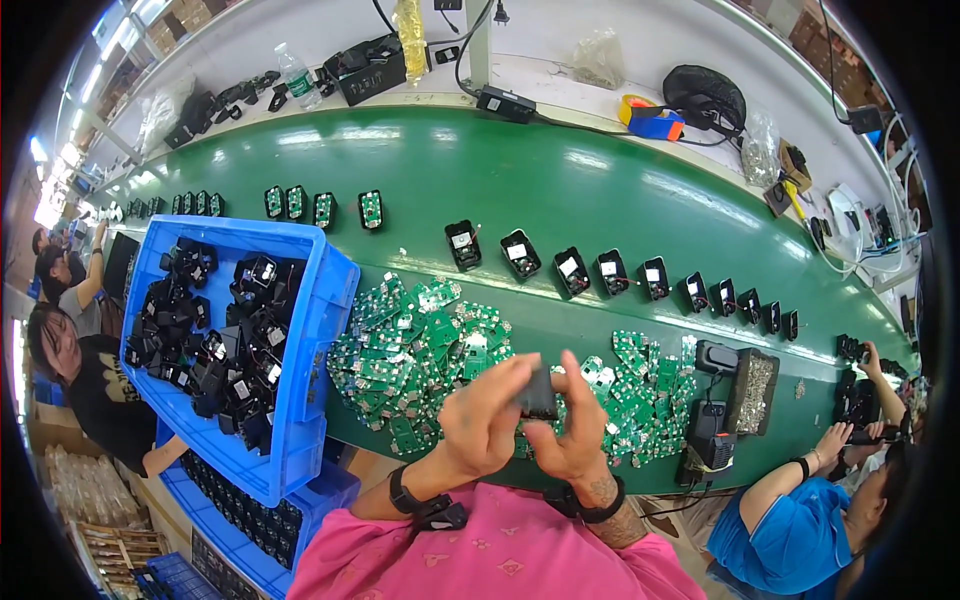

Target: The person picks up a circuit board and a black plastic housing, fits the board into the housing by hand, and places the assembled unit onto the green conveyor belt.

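Note:
In front of my chest I hold a small black plastic housing (pixel 538 396). My left hand (pixel 482 418) is closed around its left side, with the fingers bent. From the right, my right hand (pixel 577 432) grips it, thumb at the near end and fingers along the side. What lies inside the housing is hidden from this angle. Just beyond and left of my hands is a heap of green circuit boards (pixel 425 345). A second heap of circuit boards (pixel 655 400) spreads to the right of my right hand.
A blue crate (pixel 318 330) of black housings stands at left. Open black housings (pixel 572 272) line the green bench (pixel 450 155), with board-fitted ones (pixel 371 209) farther left. At right are a black tool (pixel 712 435) and a tray of small metal parts (pixel 752 395). People work on both sides.

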The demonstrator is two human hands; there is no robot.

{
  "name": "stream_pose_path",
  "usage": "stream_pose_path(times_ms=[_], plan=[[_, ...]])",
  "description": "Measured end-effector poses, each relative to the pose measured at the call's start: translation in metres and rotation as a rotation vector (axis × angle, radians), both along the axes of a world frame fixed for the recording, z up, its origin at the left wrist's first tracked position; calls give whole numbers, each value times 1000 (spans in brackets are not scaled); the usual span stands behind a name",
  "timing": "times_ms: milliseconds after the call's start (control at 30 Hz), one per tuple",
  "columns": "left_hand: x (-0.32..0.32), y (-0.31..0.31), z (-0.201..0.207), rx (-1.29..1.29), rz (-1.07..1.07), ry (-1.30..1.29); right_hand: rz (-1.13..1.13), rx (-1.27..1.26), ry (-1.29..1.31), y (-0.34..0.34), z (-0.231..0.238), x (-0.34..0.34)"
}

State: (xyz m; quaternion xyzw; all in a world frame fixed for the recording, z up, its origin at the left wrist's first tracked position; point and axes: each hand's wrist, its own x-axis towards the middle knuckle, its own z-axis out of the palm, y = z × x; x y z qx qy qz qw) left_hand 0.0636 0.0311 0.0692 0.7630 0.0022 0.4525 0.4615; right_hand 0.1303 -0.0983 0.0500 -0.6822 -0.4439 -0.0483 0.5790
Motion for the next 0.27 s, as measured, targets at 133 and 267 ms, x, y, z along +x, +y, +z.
stream_pose_path(times_ms=[133,267], plan=[[3,12,22,-491,-147,658,12,-104,285,-5,16,-7],[3,28,0,-331,-269,706,-2,-320,35,-7,19,-4]])
